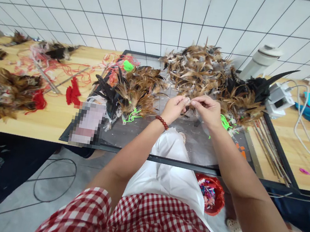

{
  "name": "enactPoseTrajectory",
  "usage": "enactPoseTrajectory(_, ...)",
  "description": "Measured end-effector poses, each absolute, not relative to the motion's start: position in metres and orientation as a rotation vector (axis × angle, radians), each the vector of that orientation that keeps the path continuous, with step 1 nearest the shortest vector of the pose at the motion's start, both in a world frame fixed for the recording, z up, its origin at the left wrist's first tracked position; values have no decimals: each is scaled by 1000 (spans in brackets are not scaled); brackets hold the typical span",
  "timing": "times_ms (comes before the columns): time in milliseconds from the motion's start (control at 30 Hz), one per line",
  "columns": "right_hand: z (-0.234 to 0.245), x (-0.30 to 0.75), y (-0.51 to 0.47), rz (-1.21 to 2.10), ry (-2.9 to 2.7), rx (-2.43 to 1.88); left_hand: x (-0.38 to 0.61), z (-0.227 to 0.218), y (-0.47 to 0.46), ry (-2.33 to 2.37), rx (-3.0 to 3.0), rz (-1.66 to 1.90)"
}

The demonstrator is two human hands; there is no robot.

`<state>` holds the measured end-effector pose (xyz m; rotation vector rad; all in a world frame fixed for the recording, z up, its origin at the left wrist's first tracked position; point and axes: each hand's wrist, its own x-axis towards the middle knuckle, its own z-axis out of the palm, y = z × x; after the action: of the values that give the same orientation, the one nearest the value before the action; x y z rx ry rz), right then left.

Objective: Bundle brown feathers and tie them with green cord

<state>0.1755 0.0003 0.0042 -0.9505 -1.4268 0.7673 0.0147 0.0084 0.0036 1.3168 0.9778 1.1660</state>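
Observation:
My left hand (175,108), with a beaded bracelet on the wrist, is closed with fingertips pinched together. My right hand (208,110) meets it, also pinching. A tiny pale thing shows between the fingertips, too small to name. Just beyond both hands rises a big heap of brown feathers (198,70). Left of them lies a second pile of brown feathers (140,86) beside long black feathers (110,92). More brown feathers (240,102) and black feathers (254,89) lie to the right, with bright green strings (225,122) near my right wrist.
A black-framed glass panel (139,139) lies on the wooden table (49,122). A pale bottle (260,62) and a white power adapter (279,101) with cables stand right. Thin sticks (274,151) lie below them. A red basket (214,197) sits underneath. Another person's feather bundle (13,88) is left.

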Motion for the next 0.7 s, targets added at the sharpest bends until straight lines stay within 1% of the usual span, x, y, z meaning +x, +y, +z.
enactPoseTrajectory(167, 4, 172, -2, 806, -1423, -1006, 17, 2, 8, 962, 1317, 1170)
enactPoseTrajectory(700, 1, 167, -3, 915, -1388, -959, 20, -2, 6, 950, 1300, 1143)
